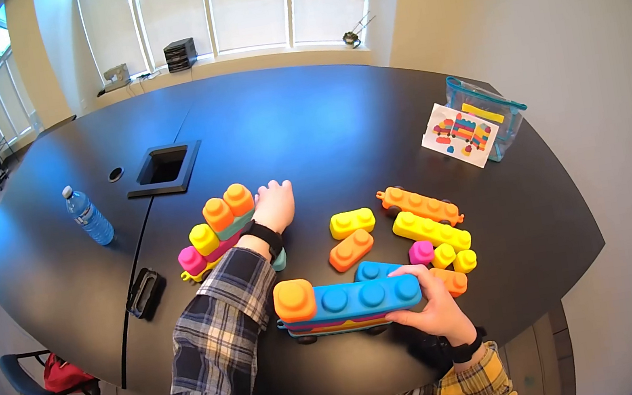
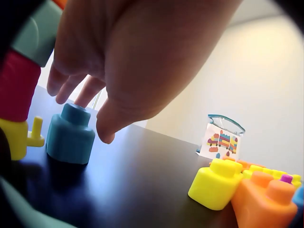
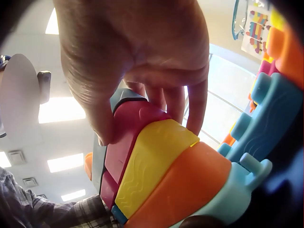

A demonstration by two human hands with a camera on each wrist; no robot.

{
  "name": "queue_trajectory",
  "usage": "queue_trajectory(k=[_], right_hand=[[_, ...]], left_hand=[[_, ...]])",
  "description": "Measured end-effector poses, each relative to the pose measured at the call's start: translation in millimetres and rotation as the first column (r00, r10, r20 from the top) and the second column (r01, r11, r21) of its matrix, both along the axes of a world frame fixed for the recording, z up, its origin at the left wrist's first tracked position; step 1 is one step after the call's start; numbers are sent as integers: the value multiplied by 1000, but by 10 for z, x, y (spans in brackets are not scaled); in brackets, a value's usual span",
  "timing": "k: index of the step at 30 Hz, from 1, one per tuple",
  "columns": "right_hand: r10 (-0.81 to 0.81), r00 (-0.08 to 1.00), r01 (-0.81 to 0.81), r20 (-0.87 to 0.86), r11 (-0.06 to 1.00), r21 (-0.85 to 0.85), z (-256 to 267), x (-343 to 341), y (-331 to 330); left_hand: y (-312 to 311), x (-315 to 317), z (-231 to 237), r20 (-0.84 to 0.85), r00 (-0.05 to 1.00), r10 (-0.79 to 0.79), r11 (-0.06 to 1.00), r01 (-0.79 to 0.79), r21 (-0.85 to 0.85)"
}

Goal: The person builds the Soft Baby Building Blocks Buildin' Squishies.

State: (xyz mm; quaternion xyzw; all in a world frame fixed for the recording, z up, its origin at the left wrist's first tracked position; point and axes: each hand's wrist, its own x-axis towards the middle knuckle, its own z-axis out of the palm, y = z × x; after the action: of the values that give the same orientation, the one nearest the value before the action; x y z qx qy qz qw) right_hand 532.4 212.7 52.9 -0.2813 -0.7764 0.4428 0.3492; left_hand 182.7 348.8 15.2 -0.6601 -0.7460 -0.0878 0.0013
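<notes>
My right hand grips the right end of a block wagon. Its top is a long blue block, with an orange block at the left end; pink, yellow and orange layers show from the right wrist. Over a small blue one-stud block hovers my left hand, its fingers behind the stud and the thumb apart from the block's side. Left of that hand stands another block vehicle, stacked in yellow, pink, teal and orange.
Loose yellow and orange blocks lie mid-table. An orange wheeled base and several other blocks sit to the right. Behind them, a picture card leans on a clear pouch. A water bottle and black case stand left.
</notes>
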Motion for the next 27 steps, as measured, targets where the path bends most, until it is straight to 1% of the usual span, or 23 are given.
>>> queue_trajectory(k=[4, 6, 7, 9, 10, 11, 13, 14, 15, 17, 18, 19, 21, 22, 23, 24, 25, 26, 27], right_hand=[[-3, 1000, 3, 14, 1000, 9, -5, 36, 15], [-2, 1000, 2, 29, 1000, 2, 10, 42, 12], [-4, 1000, 4, 25, 1000, -2, 0, 49, 27], [7, 1000, -7, 28, 1000, 2, 2, 58, 31], [5, 1000, -5, 28, 1000, 1, 10, 61, 31], [8, 1000, -8, 28, 1000, -5, 21, 65, 29], [7, 1000, -7, 26, 1000, -11, 21, 73, 24], [4, 1000, -4, 27, 1000, -5, 8, 85, 35], [3, 1000, -3, 29, 1000, 1, 2, 87, 37], [3, 1000, -3, 22, 1000, -10, 2, 79, 32], [1, 1000, -1, 11, 1000, -21, 1, 74, 35], [5, 1000, -4, 12, 1000, -19, -1, 76, 45], [1, 1000, 0, 26, 1000, -20, -10, 91, 58], [2, 1000, -1, 29, 1000, -20, 10, 88, 46], [4, 998, -4, 69, 1000, 5, 43, 83, 33], [4, 994, -8, 107, 999, 31, 62, 78, 34], [4, 994, -8, 107, 999, 32, 55, 80, 29], [3, 987, -6, 162, 1000, 19, 42, 85, 21], [2, 976, -3, 218, 1000, 5, 35, 88, 20]], left_hand=[[-33, -35, 21, 21, 999, -36, 999, 37, -38], [-62, -28, 43, -22, 997, -72, 993, 70, -99], [-112, 12, 115, -26, 997, -75, 992, 72, -104], [-249, 120, 287, 103, 966, -237, 959, 250, -131], [-286, 172, 287, 99, 958, -270, 957, 279, -86], [-334, 205, 291, 99, 957, -271, 956, 280, -88], [-469, 271, 359, 206, 887, -412, 882, 445, -153], [-540, 329, 410, 214, 895, -392, 878, 433, -202], [-563, 342, 377, 215, 895, -392, 878, 433, -202], [-614, 356, 340, 156, 907, -392, 874, 420, -246], [-632, 350, 328, 185, 908, -376, 861, 416, -292], [-661, 338, 338, 185, 909, -374, 863, 414, -290], [-735, 294, 360, 170, 905, -390, 878, 421, -228], [-816, 242, 370, 182, 895, -406, 893, 431, -130], [-927, 170, 382, 194, 885, -423, 899, 436, -31], [-1105, 117, 494, 267, 849, -456, 887, 456, 66], [-1277, 18, 527, 302, 823, -481, 874, 479, 89], [-1454, -71, 543, 335, 795, -506, 859, 499, 114], [-1640, -98, 589, 364, 798, -481, 868, 492, 68]])
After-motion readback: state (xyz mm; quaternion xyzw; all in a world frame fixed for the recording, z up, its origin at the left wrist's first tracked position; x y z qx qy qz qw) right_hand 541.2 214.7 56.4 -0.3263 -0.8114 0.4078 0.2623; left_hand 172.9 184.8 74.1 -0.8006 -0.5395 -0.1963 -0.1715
